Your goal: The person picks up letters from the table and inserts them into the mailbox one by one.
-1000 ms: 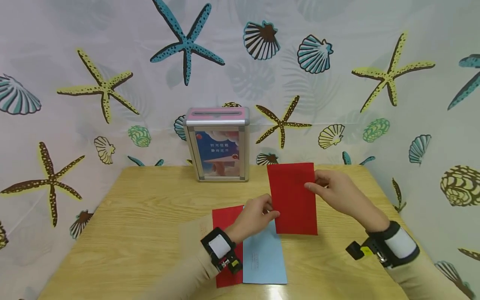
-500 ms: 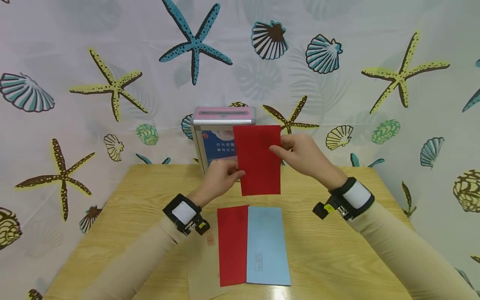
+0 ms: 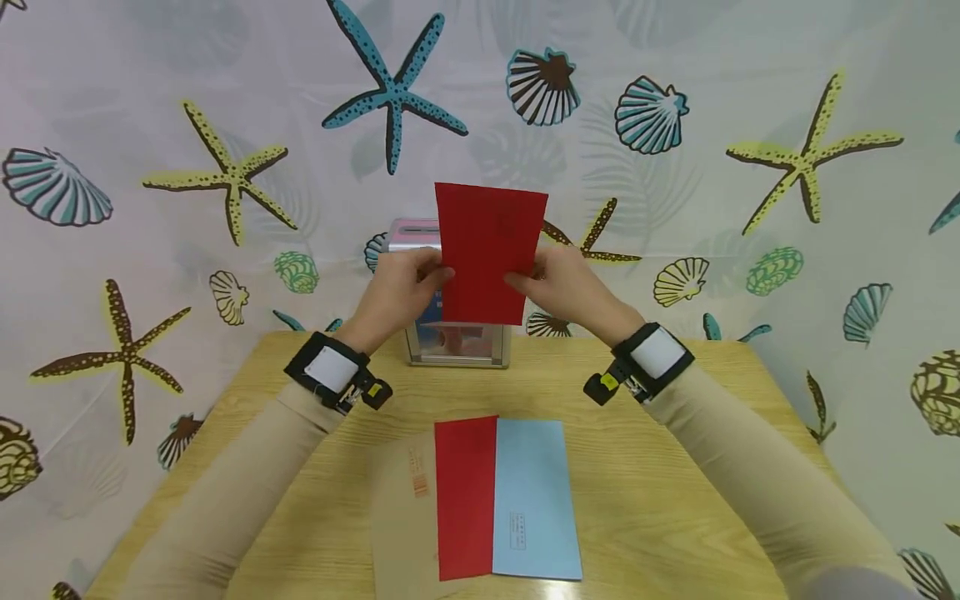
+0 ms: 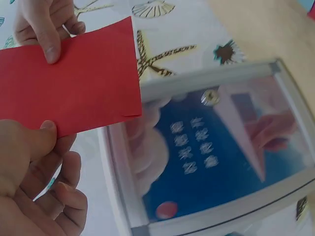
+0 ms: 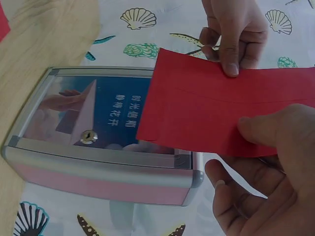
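Note:
A red envelope point(image 3: 487, 242) is held up in front of the letter box point(image 3: 457, 343), hiding much of its front and top. My left hand point(image 3: 405, 287) pinches its left edge between thumb and fingers. On the opposite edge, my right hand point(image 3: 573, 287) pinches it the same way, thumb on the near face. Both grips show in the left wrist view, where the envelope point(image 4: 83, 88) spans the two hands. The box has a silver frame, a pink top with a slot, and a blue picture panel with a small round lock point(image 5: 89, 137).
On the wooden table point(image 3: 652, 467) lie a tan envelope point(image 3: 405, 517), another red envelope point(image 3: 465, 500) and a light blue envelope point(image 3: 534, 500), side by side and partly overlapping. A white cloth printed with starfish and shells point(image 3: 393, 90) hangs behind the table.
Both hands have carried the red envelope up and to the left, from over the table's right part to before the letter box. The right hand's hold has come further over the envelope.

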Demonstrator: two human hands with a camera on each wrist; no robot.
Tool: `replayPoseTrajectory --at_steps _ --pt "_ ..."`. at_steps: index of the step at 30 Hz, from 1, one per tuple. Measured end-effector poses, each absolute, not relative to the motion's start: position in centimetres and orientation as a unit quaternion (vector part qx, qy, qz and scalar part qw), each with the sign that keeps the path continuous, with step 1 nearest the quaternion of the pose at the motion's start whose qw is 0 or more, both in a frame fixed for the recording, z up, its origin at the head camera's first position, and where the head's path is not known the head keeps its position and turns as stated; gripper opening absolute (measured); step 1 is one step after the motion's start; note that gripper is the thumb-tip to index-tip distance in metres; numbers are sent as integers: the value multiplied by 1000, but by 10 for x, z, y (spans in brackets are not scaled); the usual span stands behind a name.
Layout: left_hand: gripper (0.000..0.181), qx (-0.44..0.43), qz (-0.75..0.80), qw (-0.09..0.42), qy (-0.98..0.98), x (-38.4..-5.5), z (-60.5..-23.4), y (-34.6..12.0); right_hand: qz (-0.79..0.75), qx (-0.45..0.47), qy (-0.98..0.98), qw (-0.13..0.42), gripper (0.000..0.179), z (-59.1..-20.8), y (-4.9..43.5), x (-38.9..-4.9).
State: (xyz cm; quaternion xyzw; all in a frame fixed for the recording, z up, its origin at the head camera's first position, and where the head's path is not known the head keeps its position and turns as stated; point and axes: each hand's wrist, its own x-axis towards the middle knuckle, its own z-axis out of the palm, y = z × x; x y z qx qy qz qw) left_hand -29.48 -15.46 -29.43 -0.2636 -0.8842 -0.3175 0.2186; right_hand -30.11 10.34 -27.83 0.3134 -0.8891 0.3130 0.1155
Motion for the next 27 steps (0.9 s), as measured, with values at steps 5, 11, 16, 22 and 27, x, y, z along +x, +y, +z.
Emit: replayPoseTrajectory --at_steps 5,11,16,22,27 --pt "15 -256 -302 242 -886 -307 -266 -162 328 302 -885 130 27 -262 93 -317" --pt "20 -227 -309 265 -885 -323 -238 -167 333 280 -889 140 30 -244 81 -334" --pt "26 -190 -324 278 -884 -337 -228 -170 335 268 -892 142 29 -240 70 -348" --pt "26 -159 -351 282 -879 -349 -228 -172 325 252 -897 163 28 -244 58 -363" --pt "25 -153 -362 290 -873 -356 -233 -173 305 252 -901 177 27 -246 53 -372"
